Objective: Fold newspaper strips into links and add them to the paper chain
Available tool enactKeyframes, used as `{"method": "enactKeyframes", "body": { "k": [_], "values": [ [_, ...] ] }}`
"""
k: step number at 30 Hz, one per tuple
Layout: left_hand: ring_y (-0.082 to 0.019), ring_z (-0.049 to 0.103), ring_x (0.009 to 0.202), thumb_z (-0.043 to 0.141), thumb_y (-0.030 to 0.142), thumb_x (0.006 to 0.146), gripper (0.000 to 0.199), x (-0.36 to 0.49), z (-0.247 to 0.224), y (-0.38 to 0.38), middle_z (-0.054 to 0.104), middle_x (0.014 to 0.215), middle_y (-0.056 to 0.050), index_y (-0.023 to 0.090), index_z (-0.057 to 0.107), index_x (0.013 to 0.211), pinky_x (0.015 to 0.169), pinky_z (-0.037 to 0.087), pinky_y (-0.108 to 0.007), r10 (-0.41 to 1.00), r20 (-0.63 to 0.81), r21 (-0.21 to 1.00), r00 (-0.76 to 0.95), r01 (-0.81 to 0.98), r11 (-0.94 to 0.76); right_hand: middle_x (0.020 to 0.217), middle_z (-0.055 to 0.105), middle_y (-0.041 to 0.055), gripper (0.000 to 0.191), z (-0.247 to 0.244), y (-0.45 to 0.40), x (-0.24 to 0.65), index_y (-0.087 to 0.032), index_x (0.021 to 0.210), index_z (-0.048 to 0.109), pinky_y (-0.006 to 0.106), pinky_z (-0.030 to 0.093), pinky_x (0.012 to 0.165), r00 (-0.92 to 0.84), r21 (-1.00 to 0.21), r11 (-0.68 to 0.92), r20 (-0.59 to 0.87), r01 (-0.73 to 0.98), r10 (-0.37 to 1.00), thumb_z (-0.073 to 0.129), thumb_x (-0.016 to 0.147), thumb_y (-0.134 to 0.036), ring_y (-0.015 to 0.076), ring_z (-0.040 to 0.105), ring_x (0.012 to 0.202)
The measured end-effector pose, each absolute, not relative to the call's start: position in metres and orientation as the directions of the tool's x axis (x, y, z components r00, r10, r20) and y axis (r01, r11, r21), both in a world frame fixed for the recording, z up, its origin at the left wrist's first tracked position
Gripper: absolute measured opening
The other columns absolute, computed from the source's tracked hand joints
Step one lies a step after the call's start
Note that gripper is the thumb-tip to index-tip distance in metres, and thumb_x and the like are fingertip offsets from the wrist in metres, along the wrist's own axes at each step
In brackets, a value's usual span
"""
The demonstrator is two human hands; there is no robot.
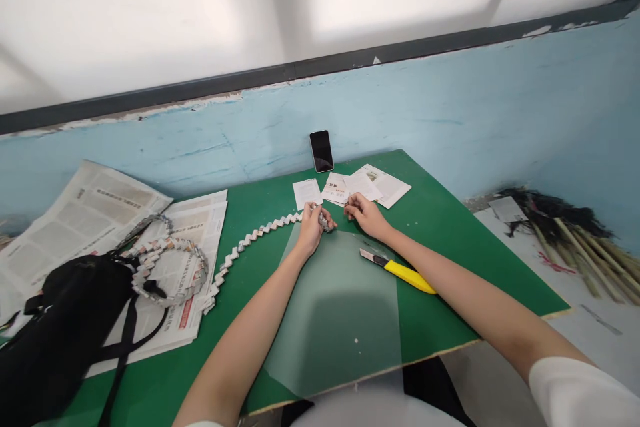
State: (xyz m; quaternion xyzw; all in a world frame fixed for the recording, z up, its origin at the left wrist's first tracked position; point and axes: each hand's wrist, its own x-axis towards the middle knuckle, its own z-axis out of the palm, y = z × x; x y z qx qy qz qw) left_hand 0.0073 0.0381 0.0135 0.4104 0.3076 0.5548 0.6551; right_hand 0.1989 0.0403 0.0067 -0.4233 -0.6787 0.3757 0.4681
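Note:
A zigzag chain of folded paper [256, 234] runs across the green table. Its far end is gripped in my left hand [311, 230], with part of it showing past the fingertips. To the right, my right hand [369, 215] is closed with thumb and fingers pinched, just in front of the cut paper pieces [337, 188]; whatever is between those fingertips is too small to make out. A small gap separates the two hands. Under my right forearm lies a yellow utility knife [407, 276], its blade pointing left. Below both hands rests a clear plastic sheet [340, 327].
A phone [321, 151] leans upright against the blue wall. Newspapers [210, 227], a coiled paper chain [193, 277] and a black bag [75, 327] occupy the left of the green table [450, 233]. Sticks [583, 250] lie on the floor at right.

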Motion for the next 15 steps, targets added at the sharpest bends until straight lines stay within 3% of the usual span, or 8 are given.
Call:
{"method": "enactKeyframes", "body": {
  "k": [6, 11, 15],
  "values": [
    [-0.012, 0.056, 0.051, 0.064, 0.038, 0.091, 0.035, 0.0065, 0.0137, 0.0377, 0.055, 0.065, 0.008, 0.026, 0.031, 0.094, 0.063, 0.05, -0.029, 0.98, 0.04, 0.875, 0.194, -0.481, 0.06, 0.077, 0.065, -0.0026, 0.018, 0.0064, 0.0399, 0.198, -0.025, 0.095, 0.047, 0.031, 0.049, 0.068, -0.207, -0.911, 0.367, 0.329, 0.188, 0.922, 0.057, 0.095, -0.04, 0.0163, 0.061, 0.065],
    [-0.011, 0.055, 0.05, 0.067, 0.039, 0.089, 0.038, 0.0065, 0.0162, 0.0366, 0.056, 0.068, 0.007, 0.025, 0.032, 0.093, 0.063, 0.05, -0.029, 0.977, 0.023, 0.878, 0.211, -0.473, 0.081, 0.078, 0.068, -0.0012, 0.026, 0.0059, 0.0408, 0.1972, -0.026, 0.111, 0.051, 0.032, 0.052, 0.068, -0.18, -0.928, 0.345, 0.319, 0.138, 0.93, 0.06, 0.094, -0.044, 0.0176, 0.063, 0.066],
    [-0.012, 0.055, 0.05, 0.066, 0.038, 0.089, 0.037, 0.0068, 0.0167, 0.037, 0.055, 0.067, 0.008, 0.025, 0.031, 0.093, 0.063, 0.05, -0.029, 0.975, 0.031, 0.879, 0.222, -0.469, 0.079, 0.081, 0.071, 0.0028, 0.024, 0.0064, 0.0407, 0.1978, -0.023, 0.099, 0.062, 0.034, 0.054, 0.07, -0.157, -0.925, 0.34, 0.315, 0.167, 0.936, 0.061, 0.093, -0.047, 0.0191, 0.066, 0.069]
  ]
}}
